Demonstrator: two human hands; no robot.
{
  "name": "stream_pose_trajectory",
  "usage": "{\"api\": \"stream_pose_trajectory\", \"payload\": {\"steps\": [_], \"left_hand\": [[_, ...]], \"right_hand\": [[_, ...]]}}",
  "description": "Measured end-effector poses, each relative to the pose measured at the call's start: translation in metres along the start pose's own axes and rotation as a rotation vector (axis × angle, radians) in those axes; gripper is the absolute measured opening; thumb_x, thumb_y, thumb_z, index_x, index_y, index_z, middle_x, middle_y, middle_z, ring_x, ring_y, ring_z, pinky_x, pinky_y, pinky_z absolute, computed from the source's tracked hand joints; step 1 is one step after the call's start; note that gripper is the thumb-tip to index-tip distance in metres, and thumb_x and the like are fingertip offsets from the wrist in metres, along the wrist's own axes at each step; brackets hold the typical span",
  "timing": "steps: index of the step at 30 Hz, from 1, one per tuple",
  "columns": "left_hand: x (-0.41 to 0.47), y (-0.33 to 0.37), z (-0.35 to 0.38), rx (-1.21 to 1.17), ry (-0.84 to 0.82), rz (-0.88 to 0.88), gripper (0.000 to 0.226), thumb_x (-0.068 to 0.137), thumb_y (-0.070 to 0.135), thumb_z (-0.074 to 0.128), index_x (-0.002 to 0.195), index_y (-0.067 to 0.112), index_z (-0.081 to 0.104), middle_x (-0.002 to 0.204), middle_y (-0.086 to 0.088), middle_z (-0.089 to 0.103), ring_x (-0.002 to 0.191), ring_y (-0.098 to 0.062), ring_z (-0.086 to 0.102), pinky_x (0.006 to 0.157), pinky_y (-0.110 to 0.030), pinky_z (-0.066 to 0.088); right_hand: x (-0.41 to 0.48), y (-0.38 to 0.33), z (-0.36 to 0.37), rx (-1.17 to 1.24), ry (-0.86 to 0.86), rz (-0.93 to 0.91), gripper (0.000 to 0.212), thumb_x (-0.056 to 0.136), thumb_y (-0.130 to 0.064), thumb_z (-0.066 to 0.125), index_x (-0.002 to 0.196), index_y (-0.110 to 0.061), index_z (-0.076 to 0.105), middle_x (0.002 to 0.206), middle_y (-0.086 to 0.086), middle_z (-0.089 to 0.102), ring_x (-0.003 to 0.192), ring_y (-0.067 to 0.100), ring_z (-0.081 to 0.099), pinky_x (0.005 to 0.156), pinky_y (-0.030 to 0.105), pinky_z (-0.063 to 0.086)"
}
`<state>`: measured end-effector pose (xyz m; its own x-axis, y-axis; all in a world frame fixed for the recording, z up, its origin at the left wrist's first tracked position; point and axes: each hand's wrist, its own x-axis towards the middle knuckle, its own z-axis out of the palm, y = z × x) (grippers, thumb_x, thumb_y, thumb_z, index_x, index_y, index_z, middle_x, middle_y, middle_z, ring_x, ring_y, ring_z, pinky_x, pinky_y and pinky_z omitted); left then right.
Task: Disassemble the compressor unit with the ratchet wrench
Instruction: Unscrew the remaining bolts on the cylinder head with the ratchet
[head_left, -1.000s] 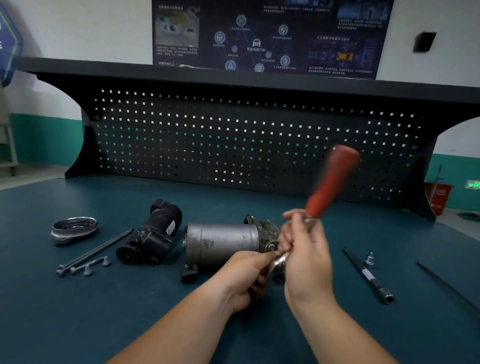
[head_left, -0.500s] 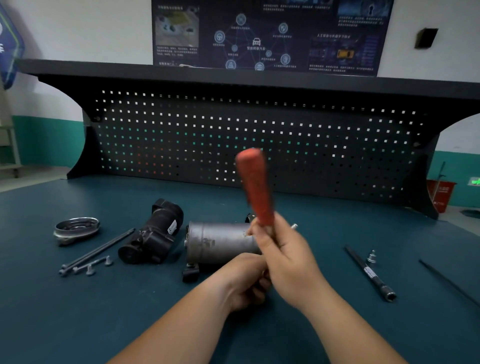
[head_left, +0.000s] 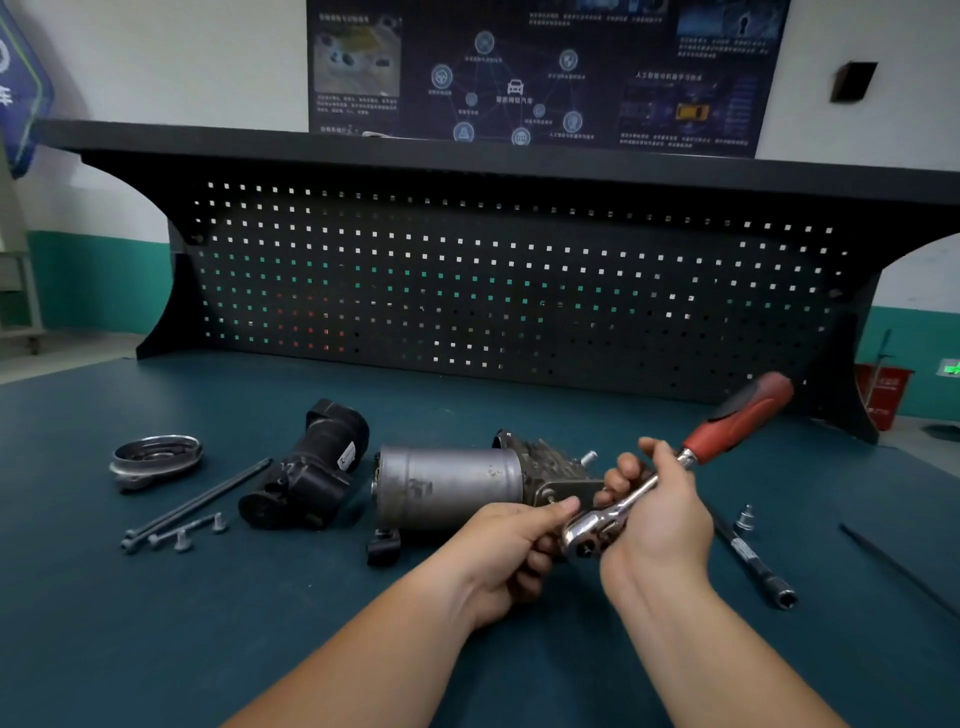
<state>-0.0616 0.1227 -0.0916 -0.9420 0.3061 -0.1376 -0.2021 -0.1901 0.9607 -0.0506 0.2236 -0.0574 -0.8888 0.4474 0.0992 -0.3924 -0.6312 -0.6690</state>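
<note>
Now, right hand (head_left: 660, 525) clamped round the ratchet wrench (head_left: 687, 458), left hand (head_left: 504, 551) pinching its head at the right end of the compressor unit (head_left: 447, 488) (lying flat) — keep it square, swing short and steady.

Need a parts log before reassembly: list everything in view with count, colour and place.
compressor unit: one, grey, bench middle
ratchet wrench: one, chrome with red handle, at compressor's right end
motor housing: one, black, left of compressor
round cover: one, grey, far left
loose bolts: several, dark and silver, between cover and housing
extension bar: one, black, right of the grips
small fastener: one, silver, beside the bar
thin rod: one, dark, far right
pegboard: one, black, bench back
bench: one, teal
left grip: one, bare hand, pinches wrench head
right grip: one, bare hand, holds wrench shaft
</note>
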Motion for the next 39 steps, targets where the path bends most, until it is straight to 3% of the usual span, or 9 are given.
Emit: {"api": "stream_pose_trajectory", "payload": {"steps": [4,8,13,17,24,27,32,36,39], "left_hand": [[-0.002,0.001,0.0,0.005,-0.01,-0.023,0.046,0.085,0.032,0.065,0.042,0.019,0.059,0.045,0.01,0.04,0.035,-0.001,0.03,0.033,-0.012,0.019],[-0.005,0.002,0.001,0.031,-0.006,-0.011,0.029,0.089,0.023,0.056,0.061,0.021,0.048,0.048,0.008,0.039,0.038,-0.003,0.03,0.038,-0.014,0.019],[-0.006,0.002,-0.001,0.09,-0.025,-0.025,0.026,0.092,0.016,0.046,0.066,0.019,0.045,0.052,0.006,0.039,0.042,-0.004,0.03,0.042,-0.016,0.021],[-0.004,0.001,-0.003,0.052,-0.003,0.023,0.035,0.09,0.014,0.055,0.056,0.018,0.046,0.045,0.007,0.037,0.037,-0.003,0.027,0.037,-0.014,0.021],[0.004,-0.003,0.001,-0.022,-0.004,0.055,0.047,0.086,0.023,0.066,0.042,0.02,0.05,0.042,0.009,0.036,0.033,0.0,0.028,0.033,-0.012,0.021],[0.002,-0.002,0.002,-0.018,-0.018,0.06,0.041,0.086,0.024,0.065,0.049,0.021,0.049,0.044,0.009,0.038,0.034,-0.001,0.029,0.034,-0.013,0.023],[-0.001,-0.002,0.001,-0.015,-0.04,0.0,0.049,0.088,0.028,0.058,0.04,0.02,0.055,0.045,0.01,0.039,0.038,-0.004,0.031,0.038,-0.015,0.023],[-0.001,-0.001,0.0,0.044,-0.045,0.018,0.027,0.089,0.016,0.048,0.062,0.019,0.051,0.05,0.005,0.041,0.045,-0.007,0.031,0.044,-0.018,0.022],[-0.003,-0.001,-0.001,0.076,-0.03,0.026,0.025,0.088,0.011,0.047,0.064,0.017,0.049,0.049,0.005,0.041,0.043,-0.006,0.031,0.043,-0.018,0.024]], "right_hand": [[-0.003,0.001,0.002,-0.153,-0.116,-0.128,0.023,0.1,-0.014,0.039,0.079,-0.02,0.048,0.054,-0.009,0.042,0.044,0.002,0.038,0.045,0.015,0.033],[-0.012,0.01,0.003,-0.423,-0.511,-0.327,0.023,0.099,-0.01,0.044,0.082,-0.021,0.054,0.056,-0.01,0.048,0.054,0.002,0.043,0.054,0.014,0.038],[-0.014,0.01,-0.001,-0.712,-0.75,-0.473,0.013,0.087,-0.029,0.047,0.085,-0.031,0.06,0.068,-0.014,0.056,0.07,0.0,0.052,0.07,0.017,0.043],[-0.017,0.011,0.0,-0.525,-0.62,-0.414,0.019,0.091,-0.017,0.051,0.082,-0.028,0.064,0.065,-0.013,0.054,0.065,0.002,0.05,0.064,0.015,0.042],[0.004,-0.001,-0.003,0.025,0.128,0.075,0.016,0.097,-0.019,0.046,0.084,-0.023,0.054,0.061,-0.008,0.052,0.041,0.003,0.048,0.045,0.018,0.036],[0.009,0.001,-0.004,0.0,0.148,0.068,0.017,0.097,-0.017,0.045,0.083,-0.023,0.051,0.065,-0.006,0.05,0.04,0.002,0.047,0.046,0.019,0.035],[0.0,0.006,0.002,-0.343,-0.184,-0.298,0.031,0.093,0.0,0.045,0.086,-0.03,0.051,0.064,-0.016,0.052,0.051,-0.004,0.049,0.051,0.012,0.04],[-0.014,0.016,0.002,-0.769,-0.61,-0.663,0.037,0.086,-0.012,0.048,0.089,-0.049,0.052,0.088,-0.013,0.056,0.08,0.001,0.054,0.075,0.009,0.039],[-0.013,0.013,0.001,-0.843,-0.632,-0.702,0.041,0.083,-0.014,0.046,0.088,-0.055,0.051,0.095,-0.008,0.055,0.086,0.001,0.054,0.077,0.006,0.037]]}}
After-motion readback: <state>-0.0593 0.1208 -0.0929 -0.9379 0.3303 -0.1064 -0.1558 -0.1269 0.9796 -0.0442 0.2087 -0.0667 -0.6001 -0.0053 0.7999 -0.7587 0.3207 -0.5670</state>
